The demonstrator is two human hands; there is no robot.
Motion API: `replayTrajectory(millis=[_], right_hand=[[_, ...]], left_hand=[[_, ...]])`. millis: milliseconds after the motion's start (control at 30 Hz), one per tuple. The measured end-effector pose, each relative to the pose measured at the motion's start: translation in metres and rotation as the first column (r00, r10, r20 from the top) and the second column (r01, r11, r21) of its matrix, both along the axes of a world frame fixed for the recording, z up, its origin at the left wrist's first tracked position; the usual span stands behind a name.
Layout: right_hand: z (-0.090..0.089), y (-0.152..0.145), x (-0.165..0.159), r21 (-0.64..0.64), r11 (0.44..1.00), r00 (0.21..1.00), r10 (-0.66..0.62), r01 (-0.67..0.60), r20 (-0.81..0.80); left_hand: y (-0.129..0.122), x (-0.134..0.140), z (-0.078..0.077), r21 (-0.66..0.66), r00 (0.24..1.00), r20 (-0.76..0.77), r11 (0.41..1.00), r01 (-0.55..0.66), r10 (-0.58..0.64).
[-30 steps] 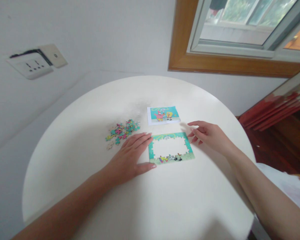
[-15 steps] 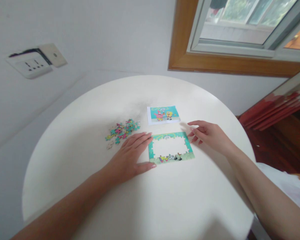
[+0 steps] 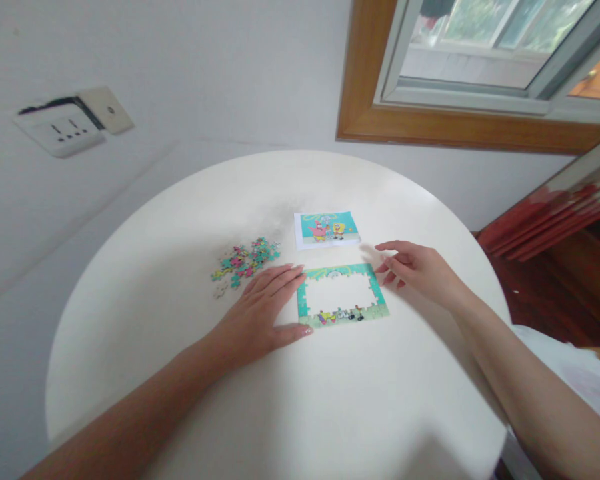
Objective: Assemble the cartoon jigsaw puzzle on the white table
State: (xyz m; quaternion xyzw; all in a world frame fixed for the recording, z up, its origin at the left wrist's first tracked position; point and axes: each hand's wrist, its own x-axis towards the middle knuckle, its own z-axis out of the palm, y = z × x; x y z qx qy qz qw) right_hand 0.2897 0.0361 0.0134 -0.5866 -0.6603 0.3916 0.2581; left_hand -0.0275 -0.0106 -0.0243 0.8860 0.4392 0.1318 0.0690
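A jigsaw puzzle border [image 3: 303, 305] lies flat on the table, its outer pieces joined around a bare white middle. My left hand [image 3: 265, 303] rests open at its left side, fingertips at the upper left corner and thumb by the lower left corner. At the right edge is my right hand [image 3: 410, 270], fingers loosely curled and apart, with nothing seen in them. Loose jigsaw pieces [image 3: 245, 261] form a small heap beyond my left hand. Behind the border lies a reference picture [image 3: 330, 229] with a pink and a yellow cartoon figure.
The round white table [image 3: 180, 320] stands against the wall. A wood-framed window [image 3: 455, 127] is at the back right, with a red curtain [image 3: 545, 213] beside it. Wall sockets [image 3: 65, 128] are at the left. A white plastic bag [image 3: 565, 367] sits at the right.
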Motion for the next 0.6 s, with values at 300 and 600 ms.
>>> replayTrajectory(millis=[300,600], right_hand=[[0.0004,-0.0001,-0.0005,0.006,1.000,1.000,0.002,-0.002,-0.022],[0.0006,-0.0001,-0.0007,-0.023,1.000,1.000,-0.004,0.004,-0.021]], left_hand=[[-0.0002,0.0004,-0.0003,-0.010,1.000,0.006,1.000,-0.007,0.007],[0.0002,0.0000,-0.0002,-0.010,1.000,-0.010,1.000,-0.002,0.002]])
